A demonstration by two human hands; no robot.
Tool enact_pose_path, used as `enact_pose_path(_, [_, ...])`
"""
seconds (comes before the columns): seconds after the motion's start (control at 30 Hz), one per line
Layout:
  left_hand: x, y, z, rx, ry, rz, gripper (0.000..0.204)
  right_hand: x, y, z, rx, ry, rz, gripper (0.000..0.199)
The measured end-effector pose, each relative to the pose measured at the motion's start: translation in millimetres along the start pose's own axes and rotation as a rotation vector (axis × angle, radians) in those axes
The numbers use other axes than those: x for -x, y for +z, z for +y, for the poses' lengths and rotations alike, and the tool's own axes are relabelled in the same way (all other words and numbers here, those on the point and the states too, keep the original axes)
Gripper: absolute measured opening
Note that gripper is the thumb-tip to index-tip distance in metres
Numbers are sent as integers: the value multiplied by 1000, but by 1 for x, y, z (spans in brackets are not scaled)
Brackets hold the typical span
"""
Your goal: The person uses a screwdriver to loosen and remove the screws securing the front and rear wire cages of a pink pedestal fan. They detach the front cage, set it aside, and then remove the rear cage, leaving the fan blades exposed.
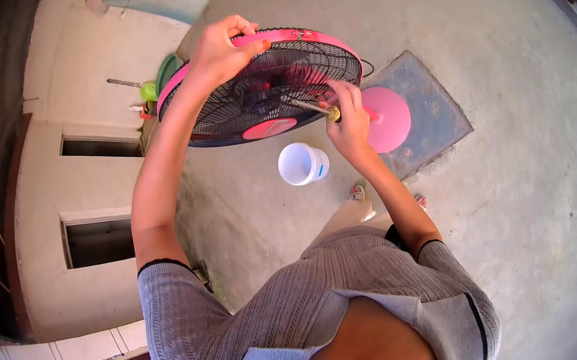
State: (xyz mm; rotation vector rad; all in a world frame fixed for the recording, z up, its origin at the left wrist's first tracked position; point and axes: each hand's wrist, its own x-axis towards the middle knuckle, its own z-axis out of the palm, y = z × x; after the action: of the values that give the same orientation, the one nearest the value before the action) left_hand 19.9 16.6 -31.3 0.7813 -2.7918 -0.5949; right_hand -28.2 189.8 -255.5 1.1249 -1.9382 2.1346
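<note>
Up in front of me is a fan head (pixel 211 117) with a black wire grille, a pink rim and a pink centre badge. My left hand (pixel 222 52) grips the top of its rim, thumb and fingers closed around the pink band. In my right hand (pixel 348 120), at the lower right of the grille, is a screwdriver (pixel 309 106). Its thin shaft points left toward the grille; whether the tip touches anything, I cannot tell. The fan's round pink base (pixel 394 121) shows to the right of that hand.
A white bucket (pixel 295 164) stands on the concrete floor below the fan. Under the pink base lies a grey square slab (pixel 432 106). Along the left wall (pixel 38 191), with its openings, are a green basin (pixel 169 72) and a light green item (pixel 148 91).
</note>
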Motion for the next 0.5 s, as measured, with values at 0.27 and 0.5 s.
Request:
enact_pose_path(0.27, [4, 0, 15, -33, -51, -14, 20, 3, 2, -13, -261, 112, -44, 43])
enact_pose_path(0.5, [5, 0, 13, -76, -79, 8, 21, 24, -14, -16, -410, 433, -269, 35])
